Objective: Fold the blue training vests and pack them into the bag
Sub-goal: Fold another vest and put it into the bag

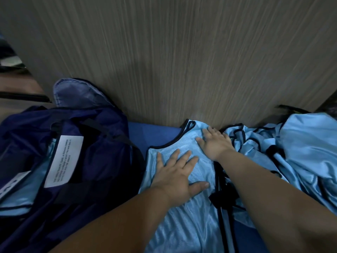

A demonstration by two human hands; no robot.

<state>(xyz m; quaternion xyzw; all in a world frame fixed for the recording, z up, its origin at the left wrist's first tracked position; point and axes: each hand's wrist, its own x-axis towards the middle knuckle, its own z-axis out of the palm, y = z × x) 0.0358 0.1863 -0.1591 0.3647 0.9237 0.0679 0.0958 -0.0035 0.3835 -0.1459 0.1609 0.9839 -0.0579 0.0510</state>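
- Slippage worries us first: the vest point(182, 225) nearest us is glossy mesh w/ ripples across its lower half. If we fold before smoothing those, the layers prob slide apart.
- Left hand point(177, 177) lies flat on the vest's middle, fingers spread wide, holding nothing. Right hand point(215, 143) is just beyond, also flat & spread, pressing near the neck.
- Black trim point(221, 196) from the unfolded pile point(300, 152) at right touches the vest's right edge; a fold could snag it & drag another vest along.
- Navy bag point(94, 161) sits just left, mouth open, light-blue cloth inside. A loose fold may spring open going in.
- Vest itself: light blue w/ black-bound neck & armholes, on the blue surface point(155, 132), its top against the wood-grain panel point(182, 61).
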